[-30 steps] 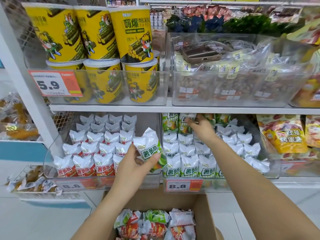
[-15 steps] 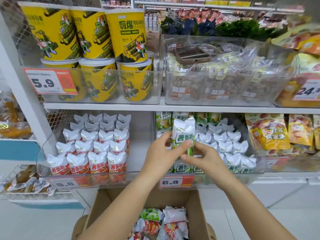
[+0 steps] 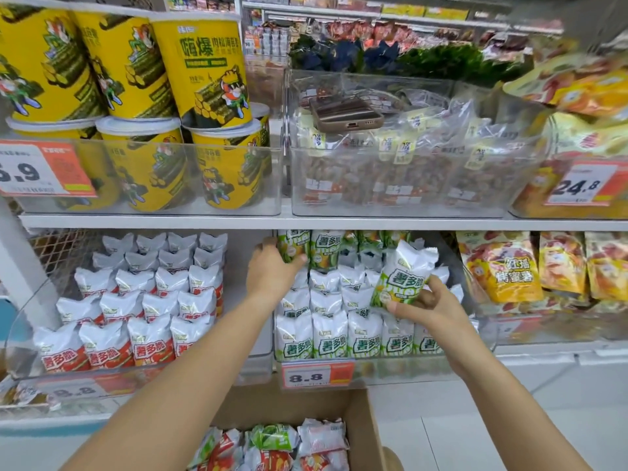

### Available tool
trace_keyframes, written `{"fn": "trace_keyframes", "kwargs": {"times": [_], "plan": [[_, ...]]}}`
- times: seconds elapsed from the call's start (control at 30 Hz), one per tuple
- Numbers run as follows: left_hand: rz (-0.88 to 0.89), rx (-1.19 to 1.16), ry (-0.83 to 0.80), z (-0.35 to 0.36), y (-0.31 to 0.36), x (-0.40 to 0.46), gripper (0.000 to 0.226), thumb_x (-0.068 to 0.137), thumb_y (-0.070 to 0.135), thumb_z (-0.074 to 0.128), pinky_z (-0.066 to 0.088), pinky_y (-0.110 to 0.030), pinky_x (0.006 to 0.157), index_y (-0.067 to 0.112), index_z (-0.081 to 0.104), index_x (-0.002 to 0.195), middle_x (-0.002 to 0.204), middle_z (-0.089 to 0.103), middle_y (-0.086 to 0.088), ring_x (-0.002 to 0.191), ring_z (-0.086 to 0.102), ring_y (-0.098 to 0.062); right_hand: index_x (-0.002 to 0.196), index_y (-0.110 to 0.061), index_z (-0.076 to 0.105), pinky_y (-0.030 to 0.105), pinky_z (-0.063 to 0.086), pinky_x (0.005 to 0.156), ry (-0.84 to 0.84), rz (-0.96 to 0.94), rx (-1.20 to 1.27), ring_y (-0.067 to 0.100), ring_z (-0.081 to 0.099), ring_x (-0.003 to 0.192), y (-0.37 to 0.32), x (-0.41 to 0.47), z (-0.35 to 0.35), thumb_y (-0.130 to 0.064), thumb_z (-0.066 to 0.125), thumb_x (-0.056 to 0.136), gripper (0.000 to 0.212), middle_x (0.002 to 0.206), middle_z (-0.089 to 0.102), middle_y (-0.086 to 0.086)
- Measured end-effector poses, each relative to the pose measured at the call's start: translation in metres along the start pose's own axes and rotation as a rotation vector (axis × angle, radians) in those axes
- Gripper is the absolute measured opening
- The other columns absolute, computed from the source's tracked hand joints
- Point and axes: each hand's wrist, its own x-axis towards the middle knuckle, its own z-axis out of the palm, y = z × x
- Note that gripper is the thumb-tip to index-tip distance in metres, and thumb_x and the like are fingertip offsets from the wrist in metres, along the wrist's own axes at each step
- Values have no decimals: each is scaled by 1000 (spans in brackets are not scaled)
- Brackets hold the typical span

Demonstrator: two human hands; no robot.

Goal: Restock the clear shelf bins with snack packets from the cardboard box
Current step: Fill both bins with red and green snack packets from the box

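My right hand (image 3: pixel 429 305) grips a white-and-green snack packet (image 3: pixel 402 277), held upright just above the right side of the clear bin of green packets (image 3: pixel 373 368). My left hand (image 3: pixel 272 271) reaches to the back left of that bin, with its fingers closed around a green packet standing in the rear row (image 3: pixel 292 246). To the left, a second clear bin (image 3: pixel 20 334) holds rows of red-and-white packets. The open cardboard box (image 3: pixel 365 426) sits below at the bottom centre, with mixed red and green packets (image 3: pixel 275 443) inside.
The shelf above carries a bin of yellow tubs (image 3: pixel 190 107) and a clear bin of bagged nuts (image 3: pixel 390 178) with a phone (image 3: pixel 345 113) lying on top. Yellow-orange snack bags (image 3: pixel 503 270) fill the space to the right. Price tags (image 3: pixel 317 375) hang on the bin fronts.
The green packet passed from my left hand to my right hand, which carried it right. My left hand then reached up to the back left row of the green bin.
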Motion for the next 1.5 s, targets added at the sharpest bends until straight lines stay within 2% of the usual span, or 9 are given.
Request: {"fn": "trace_keyframes", "kwargs": {"times": [0.2, 0.33, 0.47, 0.53, 0.8, 1.07, 1.2, 1.33, 1.5], "plan": [[46, -62, 76, 5, -8, 17, 43, 87, 29, 68, 48, -37, 82, 16, 55, 125, 118, 61, -13, 105, 59, -35, 123, -10, 52, 32, 50, 84, 5, -8, -94, 18, 63, 105, -8, 27, -2, -17, 82, 72, 59, 115, 64, -2], [49, -87, 108, 8, -14, 18, 38, 86, 24, 69, 51, -35, 78, 15, 57, 122, 116, 64, -11, 98, 63, -34, 111, -12, 60, 34, 52, 86, 49, -63, -193, 18, 66, 98, -3, 58, 13, -10, 82, 71, 45, 103, 70, -1], [28, -91, 117, 11, -18, 19, 37, 85, 28, 71, 50, -34, 79, 18, 59, 118, 113, 64, -10, 95, 63, -33, 102, -14, 55, 7, 42, 65, 77, -176, -308, 11, 60, 84, 4, 77, 36, -12, 78, 78, 34, 90, 63, -6], [33, -78, 122, 11, -18, 19, 37, 85, 28, 70, 50, -35, 78, 17, 59, 118, 114, 64, -9, 98, 62, -33, 95, -19, 47, 5, 39, 57, 108, -219, -393, 3, 50, 74, 3, 83, 44, -15, 75, 81, 32, 81, 52, -11], [40, -66, 121, 11, -18, 19, 37, 87, 27, 68, 49, -37, 79, 18, 55, 120, 117, 61, -10, 102, 60, -34, 142, -13, 39, 31, 44, 91, -92, -101, -629, 26, 53, 118, -6, 112, 44, -33, 67, 88, 65, 137, 51, 6], [170, 98, 163, 9, -8, 14, 58, 84, 26, 71, 46, -40, 79, 7, 41, 131, 126, 50, -15, 113, 52, -36, 145, -6, 36, 33, 43, 97, -87, -21, -684, 28, 50, 125, 1, 109, 51, -36, 59, 93, 64, 140, 51, 10], [193, 142, 139, 10, -8, 15, 60, 85, 26, 71, 47, -41, 76, 6, 38, 130, 126, 52, -16, 113, 52, -37, 127, -6, 53, 31, 48, 72, -71, -49, -753, 26, 60, 94, -2, 104, 52, -35, 57, 95, 43, 103, 68, 5], [213, 157, 136, 11, -8, 15, 50, 88, 27, 66, 45, -41, 78, 3, 42, 125, 122, 52, -17, 114, 51, -38, 113, -6, 57, 34, 48, 68, -9, -83, -808, 28, 61, 82, 1, 95, 53, -32, 53, 96, 31, 87, 67, 12], [173, 0, 202, 5, -14, 9, 47, 91, 36, 60, 44, -39, 74, 4, 45, 121, 108, 57, -19, 102, 56, -39, 142, -9, 42, 30, 43, 87, 97, -130, -749, 26, 55, 118, -4, 61, 55, -28, 51, 98, 49, 133, 57, 11]]}}
